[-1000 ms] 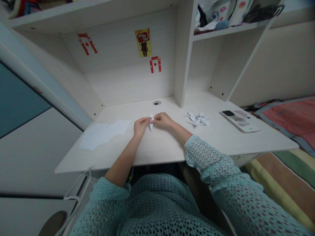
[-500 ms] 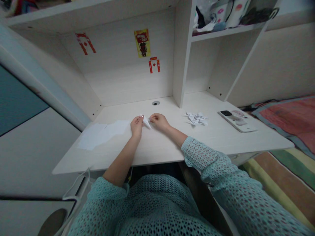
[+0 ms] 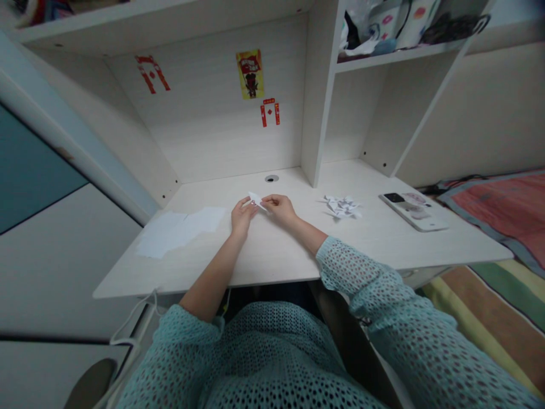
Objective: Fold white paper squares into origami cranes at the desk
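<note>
Between both hands, just above the middle of the white desk point(image 3: 272, 255), is a small piece of folded white paper point(image 3: 254, 197). My left hand point(image 3: 242, 217) pinches it from the left, thumb toward me. From the right, my right hand point(image 3: 279, 208) has its fingers closed on the paper's other edge. The fingers cover part of the folds, so the exact shape cannot be made out. To the left lie flat white paper sheets point(image 3: 179, 230). A small pile of folded white paper pieces point(image 3: 342, 207) rests to the right of my right hand.
A phone point(image 3: 413, 211) in a light case lies near the desk's right end. Behind the hands are a cable hole point(image 3: 271, 178) and an upright divider point(image 3: 321, 96). A shelf point(image 3: 400, 54) with bags and cups hangs above right. A white cable point(image 3: 140, 307) dangles at the front left.
My right hand, apart from the folded paper before, has come left and now grips it. The paper has turned between the fingers, and my left hand has shifted slightly right.
</note>
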Action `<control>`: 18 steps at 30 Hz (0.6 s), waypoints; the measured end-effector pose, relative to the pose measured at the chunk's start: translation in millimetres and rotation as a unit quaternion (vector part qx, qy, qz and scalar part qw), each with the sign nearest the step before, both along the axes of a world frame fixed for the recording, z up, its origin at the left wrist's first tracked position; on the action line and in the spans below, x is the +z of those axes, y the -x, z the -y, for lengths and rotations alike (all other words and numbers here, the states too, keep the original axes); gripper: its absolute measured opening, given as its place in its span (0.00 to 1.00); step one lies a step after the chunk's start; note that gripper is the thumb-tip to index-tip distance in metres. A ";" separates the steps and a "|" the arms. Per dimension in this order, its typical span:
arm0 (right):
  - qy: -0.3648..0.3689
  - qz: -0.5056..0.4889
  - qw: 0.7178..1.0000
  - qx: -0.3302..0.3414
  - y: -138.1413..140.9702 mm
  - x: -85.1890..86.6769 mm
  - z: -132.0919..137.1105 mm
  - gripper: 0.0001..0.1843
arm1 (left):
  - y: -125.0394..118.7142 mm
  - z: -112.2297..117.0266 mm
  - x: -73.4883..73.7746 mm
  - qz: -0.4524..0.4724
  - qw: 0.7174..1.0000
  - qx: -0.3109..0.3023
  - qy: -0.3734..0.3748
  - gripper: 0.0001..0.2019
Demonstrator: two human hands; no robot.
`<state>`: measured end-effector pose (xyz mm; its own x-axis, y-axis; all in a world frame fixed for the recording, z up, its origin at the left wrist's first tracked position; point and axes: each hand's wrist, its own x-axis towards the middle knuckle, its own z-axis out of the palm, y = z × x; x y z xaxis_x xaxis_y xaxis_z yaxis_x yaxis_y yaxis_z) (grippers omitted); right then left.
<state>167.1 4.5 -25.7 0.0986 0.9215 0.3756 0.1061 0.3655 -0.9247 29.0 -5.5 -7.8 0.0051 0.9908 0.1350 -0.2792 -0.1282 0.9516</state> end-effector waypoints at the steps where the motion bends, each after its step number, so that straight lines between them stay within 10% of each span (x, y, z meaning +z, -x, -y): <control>1: -0.001 -0.014 1.000 0.013 -2.8 0.3 -2.2 0.14 | -0.3 0.7 -0.1 0.000 1.000 -0.016 -0.003 0.22; 18: -0.071 0.170 0.981 -0.058 -2.2 13.3 15.7 0.13 | 1.0 -1.1 -3.1 -0.044 0.999 0.012 -0.030 0.21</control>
<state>169.3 -11.2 -12.4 0.0460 0.8473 0.5292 0.4475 0.4561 -0.7692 27.9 -4.4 -10.9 -0.0035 0.9810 0.1941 -0.1915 -0.1911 0.9627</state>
